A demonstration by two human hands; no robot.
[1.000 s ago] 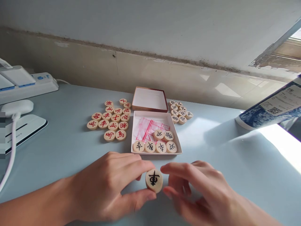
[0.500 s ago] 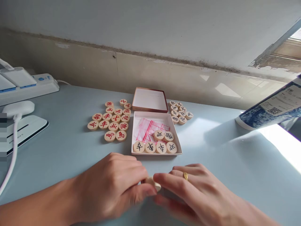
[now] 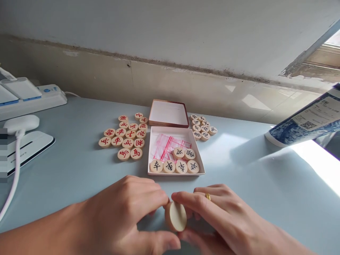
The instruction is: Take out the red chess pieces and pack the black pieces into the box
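A round wooden Chinese chess piece (image 3: 177, 216) stands on edge between my hands, its blank pale face turned toward me. My left hand (image 3: 124, 212) grips it from the left, index fingertip at its upper edge and thumb just under it. From the other side my right hand (image 3: 220, 216), with a gold ring, pinches the same piece between index finger and thumb. Just beyond is an open white box (image 3: 203, 170) holding several black-marked pieces (image 3: 182, 166) and a pink-lined clear plastic bag (image 3: 166, 145).
Several red-marked pieces (image 3: 128, 143) lie left of the box, several black-marked ones (image 3: 205, 135) to its right. The box lid (image 3: 168, 111) lies behind. A blue-and-white cylinder (image 3: 305, 120) is at right; a power strip (image 3: 50, 95), white cable (image 3: 17, 177) and flat white device (image 3: 34, 145) are at left.
The piece has turned so its blank face shows. My left thumb has moved down and away from my index finger, and my right fingers have closed over the piece's edge.
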